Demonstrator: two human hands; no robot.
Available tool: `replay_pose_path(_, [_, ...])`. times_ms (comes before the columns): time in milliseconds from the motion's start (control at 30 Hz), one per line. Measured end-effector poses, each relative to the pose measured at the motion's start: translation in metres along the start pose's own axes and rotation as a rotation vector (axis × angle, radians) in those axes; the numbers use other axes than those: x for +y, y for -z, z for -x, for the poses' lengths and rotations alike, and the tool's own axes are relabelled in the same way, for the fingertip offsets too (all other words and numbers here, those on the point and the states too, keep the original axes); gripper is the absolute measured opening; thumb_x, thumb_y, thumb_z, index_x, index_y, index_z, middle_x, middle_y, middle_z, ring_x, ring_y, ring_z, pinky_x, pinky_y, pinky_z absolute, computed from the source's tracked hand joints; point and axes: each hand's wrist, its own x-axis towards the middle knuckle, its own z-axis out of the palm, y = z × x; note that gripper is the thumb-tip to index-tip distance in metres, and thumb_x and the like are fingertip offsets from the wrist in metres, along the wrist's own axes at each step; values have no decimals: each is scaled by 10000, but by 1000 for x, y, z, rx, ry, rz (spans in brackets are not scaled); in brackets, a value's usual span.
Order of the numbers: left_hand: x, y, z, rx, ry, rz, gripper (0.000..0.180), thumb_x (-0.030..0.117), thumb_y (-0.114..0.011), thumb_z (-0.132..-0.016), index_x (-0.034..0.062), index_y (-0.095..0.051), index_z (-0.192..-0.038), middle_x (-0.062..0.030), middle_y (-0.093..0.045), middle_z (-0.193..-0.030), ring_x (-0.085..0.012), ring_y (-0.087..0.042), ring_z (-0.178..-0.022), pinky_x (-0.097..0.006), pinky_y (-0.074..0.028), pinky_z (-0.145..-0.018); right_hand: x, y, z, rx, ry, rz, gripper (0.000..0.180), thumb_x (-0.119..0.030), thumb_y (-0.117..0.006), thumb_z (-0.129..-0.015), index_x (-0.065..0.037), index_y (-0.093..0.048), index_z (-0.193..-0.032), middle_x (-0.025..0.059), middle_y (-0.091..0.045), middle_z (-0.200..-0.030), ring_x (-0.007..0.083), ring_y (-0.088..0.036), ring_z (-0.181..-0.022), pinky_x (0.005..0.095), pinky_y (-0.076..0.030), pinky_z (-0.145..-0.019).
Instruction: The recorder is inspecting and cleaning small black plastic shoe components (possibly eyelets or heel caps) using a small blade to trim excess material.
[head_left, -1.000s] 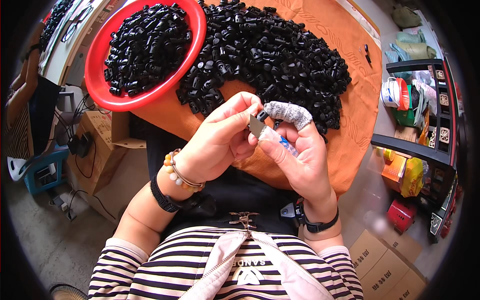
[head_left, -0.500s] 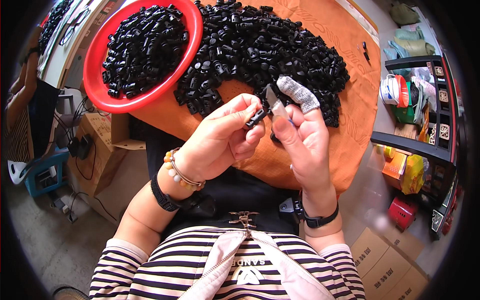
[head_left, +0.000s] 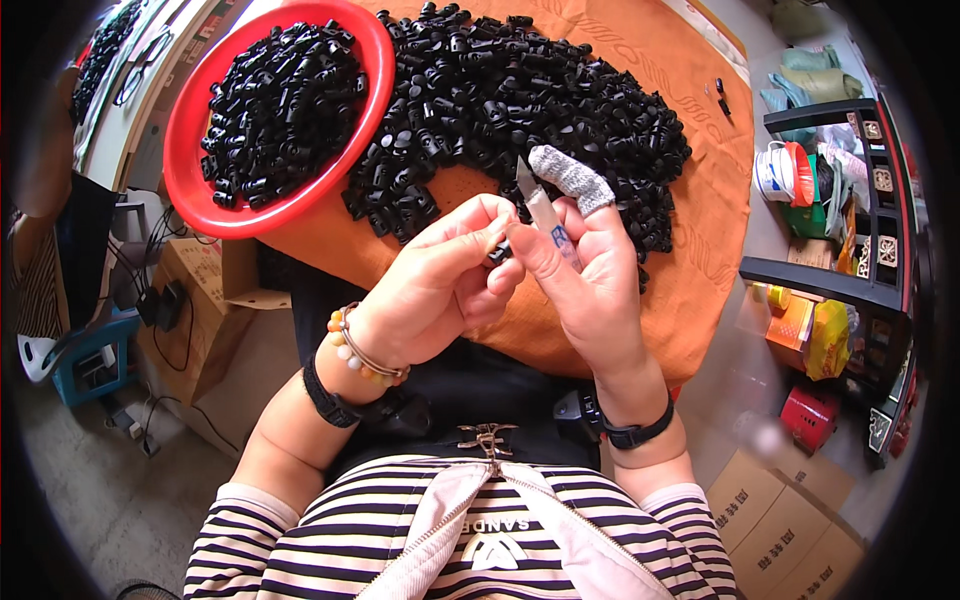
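Note:
My left hand [head_left: 425, 272] pinches a small black plastic cord lock [head_left: 499, 253] between thumb and fingers, and the fingers hide most of it. My right hand [head_left: 603, 285] grips a small knife [head_left: 548, 218] with a pale wrapped handle, its pointed blade aimed away from me. A grey knitted finger cover [head_left: 573, 178] is on the right index finger. The right thumb tip is beside the cord lock; whether it touches is hard to make out. Beyond both hands spreads a heap of similar black cord locks [head_left: 540, 110].
A red basin [head_left: 378, 110] full of black pieces stands at the far left of the table's orange cloth [head_left: 715, 200]. Cardboard boxes lie at left [head_left: 205, 290] and lower right [head_left: 770, 520]. A dark shelf rack [head_left: 820, 280] with goods stands at right. Cables hang at left.
My right hand has moved left toward my left hand, bringing its thumb up to the cord lock. The knife has come along and shifted left. The cord lock is now more covered.

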Motion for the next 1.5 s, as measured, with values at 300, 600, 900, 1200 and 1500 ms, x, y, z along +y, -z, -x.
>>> replay_pose_path(300, [16, 1, 1, 98, -285, -43, 127, 210, -443, -939, 119, -441, -1028, -51, -541, -791, -92, -490, -570, -192, -377, -474, -1, 20, 3, 132, -9, 17, 451, 18, -562, -846, 4, -394, -1264, 32, -536, -1035, 27, -479, -808, 164, -407, -693])
replay_pose_path(600, [96, 30, 25, 79, -787, -79, 342, 194, -409, -945, 98, -356, -1269, -166, -421, -1311, -277, -488, -1149, -315, -522, -782, 7, 29, 18, 155, 19, 119, 386, -15, -549, -869, 21, -431, -1234, 38, -546, -1039, 53, -489, -867, 190, -406, -767])
replay_pose_path(900, [72, 31, 30, -13, -641, -158, 488, 198, -382, -946, 8, -235, -1371, -134, -521, -1115, -167, -551, -859, -281, -507, -727, -6, 77, 22, 301, 6, 223, 332, -123, -471, -934, 1, -426, -1239, -26, -486, -787, 8, -371, -598, 146, -302, -509])
replay_pose_path(1200, [2, -8, 1, 142, -193, -403, 245, 128, -456, -919, 28, -464, -1142, -49, -566, -843, -60, -523, -669, -179, -417, -568, 5, 112, 56, 401, 46, 676, 483, 38, -644, -754, -4, -465, -1202, 23, -534, -832, 81, -503, -702, 222, -448, -657])
replay_pose_path(1500, [-12, -13, 0, 139, -142, -439, 239, 127, -470, -915, 32, -463, -1134, -49, -556, -830, -63, -508, -631, -179, -421, -558, 20, 123, 67, 351, -34, 688, 508, 29, -644, -744, -26, -464, -1215, 55, -578, -819, 117, -561, -763, 243, -463, -718])
